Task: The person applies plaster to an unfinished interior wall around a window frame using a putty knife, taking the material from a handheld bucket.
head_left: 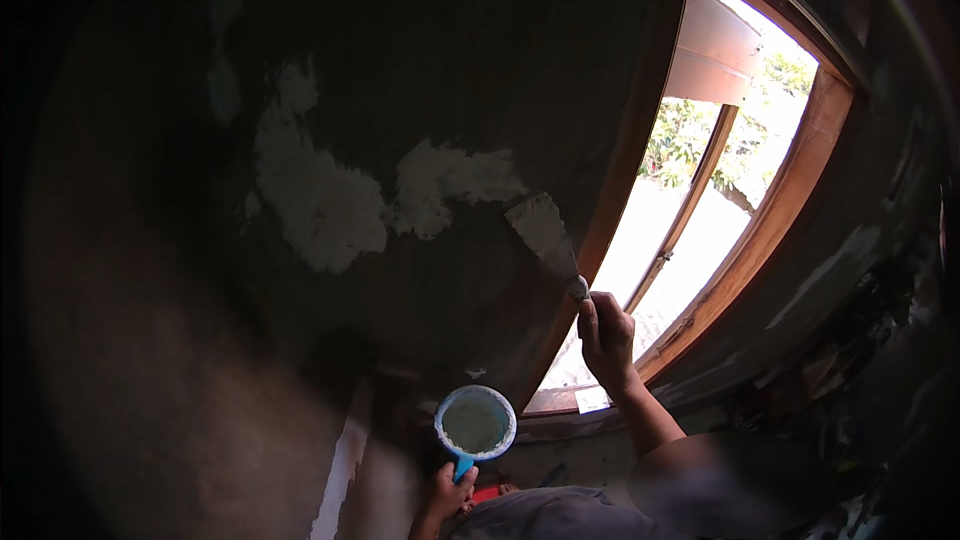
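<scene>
My right hand grips the handle of a putty knife, its broad, putty-smeared blade against the dark wall beside pale, irregular putty patches and another patch. Lower down, my left hand is closed round the handle of a blue dipper-like container, its rim smeared with pale material and some pale stuff inside.
A wooden-framed window with bright foliage outside stands at the right. A wall corner with a pale strip is at lower left. A red object lies below by my legs. Dim, indistinct clutter sits at the lower right.
</scene>
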### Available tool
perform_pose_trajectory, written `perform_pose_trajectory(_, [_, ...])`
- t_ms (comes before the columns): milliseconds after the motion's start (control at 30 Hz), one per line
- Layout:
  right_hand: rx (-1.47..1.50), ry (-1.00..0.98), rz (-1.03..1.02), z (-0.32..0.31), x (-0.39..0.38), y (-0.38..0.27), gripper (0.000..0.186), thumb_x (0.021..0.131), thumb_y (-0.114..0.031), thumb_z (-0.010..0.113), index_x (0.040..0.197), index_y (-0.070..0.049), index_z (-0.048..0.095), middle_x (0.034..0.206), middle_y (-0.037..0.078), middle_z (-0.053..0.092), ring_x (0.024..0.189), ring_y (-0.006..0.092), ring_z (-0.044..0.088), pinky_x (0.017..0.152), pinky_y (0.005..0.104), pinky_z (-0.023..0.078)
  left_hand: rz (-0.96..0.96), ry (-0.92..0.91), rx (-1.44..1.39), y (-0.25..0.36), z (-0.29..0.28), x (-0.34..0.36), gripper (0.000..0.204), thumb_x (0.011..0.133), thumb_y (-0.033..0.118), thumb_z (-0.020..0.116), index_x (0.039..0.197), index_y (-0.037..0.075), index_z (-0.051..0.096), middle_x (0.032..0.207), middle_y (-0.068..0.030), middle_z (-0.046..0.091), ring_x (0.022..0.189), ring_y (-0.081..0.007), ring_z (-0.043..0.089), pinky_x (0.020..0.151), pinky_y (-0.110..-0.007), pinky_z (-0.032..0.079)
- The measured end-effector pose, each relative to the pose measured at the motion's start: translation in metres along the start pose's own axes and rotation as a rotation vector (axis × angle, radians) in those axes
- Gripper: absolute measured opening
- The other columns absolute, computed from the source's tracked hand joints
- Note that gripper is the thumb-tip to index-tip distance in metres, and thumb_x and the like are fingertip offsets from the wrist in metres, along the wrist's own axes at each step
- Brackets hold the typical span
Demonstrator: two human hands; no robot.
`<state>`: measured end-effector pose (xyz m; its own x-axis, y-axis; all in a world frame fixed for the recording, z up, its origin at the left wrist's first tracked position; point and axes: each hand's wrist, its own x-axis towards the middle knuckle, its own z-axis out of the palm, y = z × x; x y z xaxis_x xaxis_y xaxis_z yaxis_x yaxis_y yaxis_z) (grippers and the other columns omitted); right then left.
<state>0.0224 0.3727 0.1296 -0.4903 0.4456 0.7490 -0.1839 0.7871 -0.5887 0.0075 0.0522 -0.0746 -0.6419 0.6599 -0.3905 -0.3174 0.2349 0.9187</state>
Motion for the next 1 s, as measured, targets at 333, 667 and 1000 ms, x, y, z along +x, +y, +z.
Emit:
perform_pose_trajectory(333, [0.012, 0.074, 0.086, 0.008, 0.012, 0.007, 0.025, 0.108, -0.022, 0.055, 0.094, -0.002, 0.062, 0.061, 0.001, 0.055, 0.054, 0.008, 0.051, 0.05, 0.0278, 0.04, 0.009, -0.02, 0.038, 0.011, -0.004, -0.002, 0.037, 0.101, 0.034, 0.067, 0.084, 0.006, 0.05, 0.058, -0.0026, 0.056, 0.042, -0.0092, 0.052, 0.04, -0.028, 0.044])
perform_pose_trajectory(667, [0.054, 0.072, 0.058, 0.003, 0.039, -0.006, 0.027, 0.108, -0.023, 0.055, 0.094, -0.002, 0.063, 0.064, 0.001, 0.057, 0.056, 0.0078, 0.052, 0.052, 0.0276, 0.041, -0.001, -0.033, 0.059, 0.017, -0.004, -0.004, 0.035, 0.101, 0.035, 0.067, 0.087, 0.007, 0.051, 0.059, -0.0017, 0.056, 0.043, -0.0092, 0.052, 0.04, -0.028, 0.043])
perform_pose_trajectory(1000, [0.109, 0.088, 0.014, -0.008, 0.018, 0.01, 0.026, 0.108, -0.022, 0.054, 0.095, -0.002, 0.062, 0.062, -0.001, 0.053, 0.055, 0.0055, 0.05, 0.05, 0.0259, 0.04, 0.016, -0.018, 0.011, 0.02, 0.001, -0.006, 0.035, 0.1, 0.034, 0.068, 0.087, 0.007, 0.05, 0.059, -0.0023, 0.055, 0.043, -0.01, 0.052, 0.04, -0.028, 0.042])
